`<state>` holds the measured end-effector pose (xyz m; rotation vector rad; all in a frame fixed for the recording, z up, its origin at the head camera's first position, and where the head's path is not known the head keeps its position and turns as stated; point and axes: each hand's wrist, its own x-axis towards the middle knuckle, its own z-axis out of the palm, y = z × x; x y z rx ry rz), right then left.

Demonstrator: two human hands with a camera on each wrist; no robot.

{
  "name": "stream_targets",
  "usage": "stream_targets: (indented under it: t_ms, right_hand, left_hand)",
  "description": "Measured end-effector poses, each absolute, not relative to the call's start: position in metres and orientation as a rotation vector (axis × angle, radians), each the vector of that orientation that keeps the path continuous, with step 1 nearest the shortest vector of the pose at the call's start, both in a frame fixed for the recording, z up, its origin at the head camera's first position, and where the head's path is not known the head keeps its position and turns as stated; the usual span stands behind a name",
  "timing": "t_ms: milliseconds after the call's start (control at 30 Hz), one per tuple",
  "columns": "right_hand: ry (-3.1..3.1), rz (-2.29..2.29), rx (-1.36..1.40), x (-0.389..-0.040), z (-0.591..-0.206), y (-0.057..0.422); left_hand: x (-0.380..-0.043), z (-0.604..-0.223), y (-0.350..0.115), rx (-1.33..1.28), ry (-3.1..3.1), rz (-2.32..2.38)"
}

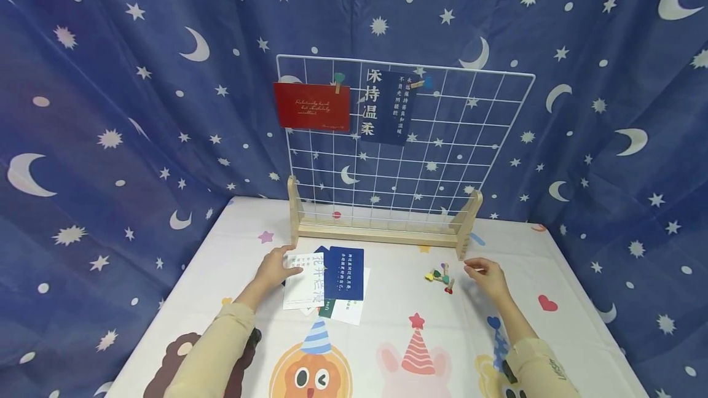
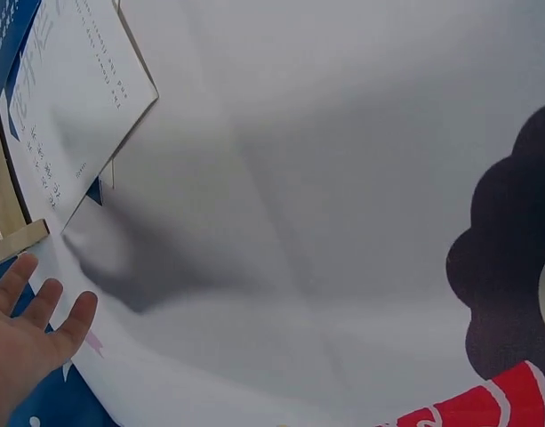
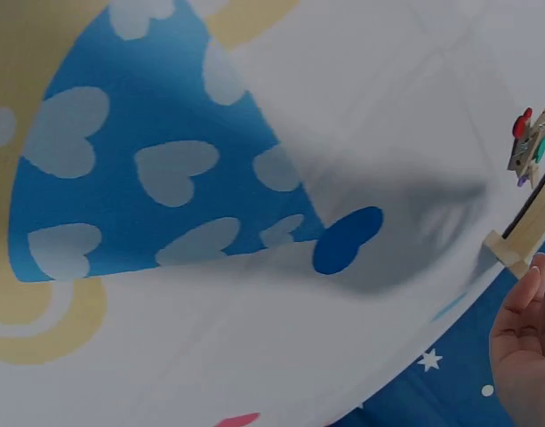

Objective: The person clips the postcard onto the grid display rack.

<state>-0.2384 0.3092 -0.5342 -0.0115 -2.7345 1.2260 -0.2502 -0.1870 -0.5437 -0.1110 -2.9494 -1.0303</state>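
My left hand [image 1: 273, 270] is at the left edge of a white card [image 1: 303, 290] with blue lettering, its thumb overlapping the card in the head view. In the left wrist view, the fingers [image 2: 43, 302] are spread and nothing shows between them. That card lies on a pile with a dark blue card [image 1: 350, 272] and other white and green ones. On the other side, my right hand [image 1: 489, 280] hovers beside a small cluster of wooden clothespins [image 1: 442, 276] with coloured tops. Its fingers are loosely bent and hold nothing.
Behind the cards stands a white wire grid [image 1: 442, 134] in a wooden base [image 1: 381, 236]. A red card [image 1: 312, 109] and a blue card [image 1: 390, 106] hang on it from clothespins. The table wears a white cloth [image 1: 398, 296] with cartoon prints; a starry blue curtain [image 1: 138, 78] surrounds it.
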Motion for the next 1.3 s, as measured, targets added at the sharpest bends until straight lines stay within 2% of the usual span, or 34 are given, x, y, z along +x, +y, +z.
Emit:
stream_targets:
  t_ms: [667, 967, 1300]
  right_hand:
    - [-2.813, 1.207, -0.012, -0.237, -0.544, 0.313]
    - [-2.798, 1.215, 0.013, -0.236, -0.545, 0.309]
    - [-2.82, 1.181, 0.0, -0.234, -0.553, 0.308]
  left_hand:
    - [-0.251, -0.536, -0.187, -0.089, -3.246, -0.852]
    - [-0.25, -0.536, -0.18, 0.006, -3.222, -0.898]
    - [-0.248, -0.541, -0.175, -0.012, -3.286, -0.713]
